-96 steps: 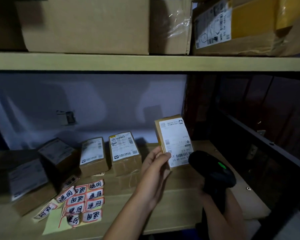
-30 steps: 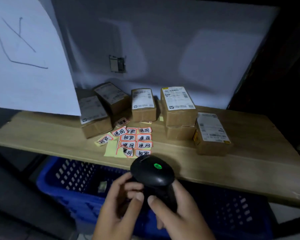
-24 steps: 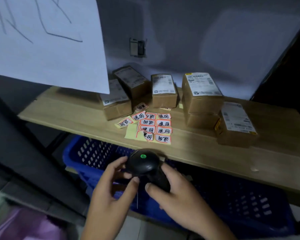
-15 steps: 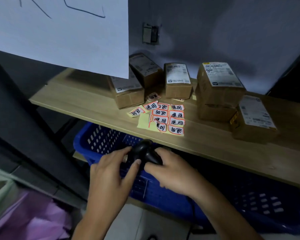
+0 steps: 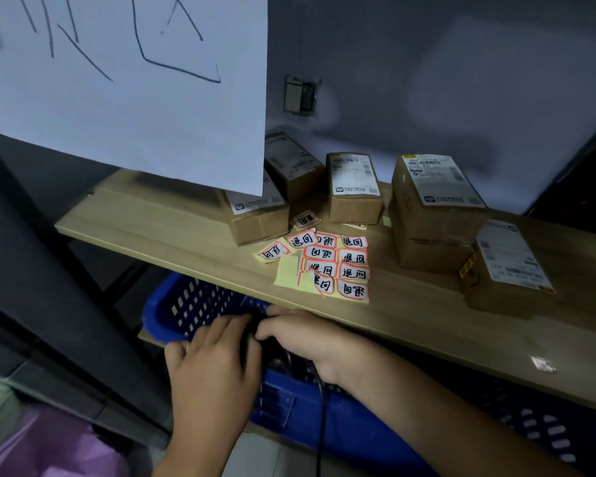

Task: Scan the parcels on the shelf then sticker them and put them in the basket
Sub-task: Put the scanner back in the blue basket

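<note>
1. Both hands sit at six o'clock in the view, over the near rim of the blue basket (image 5: 200, 304), just under the front edge of the wooden shelf (image 5: 172, 232).
2. The left hand (image 5: 214, 366) lies back-up with fingers stretched forward, its fingertips against a dark scanner (image 5: 252, 342) wedged between the two hands.
3. The right hand (image 5: 303, 339) curls over the scanner from the three o'clock side; only a sliver of the black body shows, so the grip is probably a hold, though the fingers hide the contact. A black cable (image 5: 320, 425) drops from it toward six o'clock.
4. The sticker sheet (image 5: 331, 266), red-bordered labels with handwritten characters on yellow backing, lies on the shelf at twelve o'clock from the hands, with two loose stickers just beside it at ten o'clock.
5. Five brown parcels stand behind and beside the stickers: two at eleven o'clock, partly behind a hanging white paper (image 5: 117, 80); a middle parcel (image 5: 353, 187) at twelve; a stacked parcel (image 5: 430, 208) at one o'clock; and a near parcel (image 5: 510, 266) at two o'clock, touching the stack.
6. A purple bag (image 5: 49, 449) fills the seven o'clock corner.
</note>
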Motion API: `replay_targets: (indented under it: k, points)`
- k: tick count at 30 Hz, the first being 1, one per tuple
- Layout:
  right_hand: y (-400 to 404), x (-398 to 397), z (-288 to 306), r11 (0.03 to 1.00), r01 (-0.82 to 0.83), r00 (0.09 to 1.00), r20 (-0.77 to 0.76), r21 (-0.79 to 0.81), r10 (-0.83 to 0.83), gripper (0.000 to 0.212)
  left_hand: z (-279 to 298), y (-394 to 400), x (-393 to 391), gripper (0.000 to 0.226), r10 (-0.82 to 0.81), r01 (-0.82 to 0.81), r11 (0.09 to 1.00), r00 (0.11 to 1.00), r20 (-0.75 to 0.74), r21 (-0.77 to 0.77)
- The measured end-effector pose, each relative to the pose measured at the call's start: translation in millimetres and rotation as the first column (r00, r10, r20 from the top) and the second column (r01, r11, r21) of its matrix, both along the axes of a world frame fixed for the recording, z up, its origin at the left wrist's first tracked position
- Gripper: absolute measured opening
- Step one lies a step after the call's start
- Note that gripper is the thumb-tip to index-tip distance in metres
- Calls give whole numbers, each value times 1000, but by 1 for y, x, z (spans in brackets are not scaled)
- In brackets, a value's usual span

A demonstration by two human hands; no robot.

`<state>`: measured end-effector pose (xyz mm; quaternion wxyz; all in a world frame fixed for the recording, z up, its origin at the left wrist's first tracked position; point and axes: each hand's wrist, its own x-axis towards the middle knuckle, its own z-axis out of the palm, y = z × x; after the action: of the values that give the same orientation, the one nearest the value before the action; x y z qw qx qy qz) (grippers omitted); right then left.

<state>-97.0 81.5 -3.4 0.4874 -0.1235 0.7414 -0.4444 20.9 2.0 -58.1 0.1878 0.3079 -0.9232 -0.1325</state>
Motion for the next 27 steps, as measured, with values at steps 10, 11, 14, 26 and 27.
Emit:
replay_targets:
  k: [10,11,14,26,27]
  points:
    - [-20,2,-32,972,233,941,244,40,-235,26,-5,-3,0,40,1,0,1000,998,-61,12]
    - [-13,2,-28,981,184,964,181,63,-193,22,-5,-3,0,39,5,-4,1000,998,-67,17]
    - [17,8,-14,994,62,997,-49,92,-58,53,-6,-5,-2,37,22,-20,999,995,-95,26]
    - [154,27,63,937,278,616,-710,-210,-342,20,70,16,-11,9,-10,149,930,925,-381,337]
    - [155,20,62,930,287,601,-712,-231,-362,18,76,23,-17,15,-19,167,924,919,-394,344]
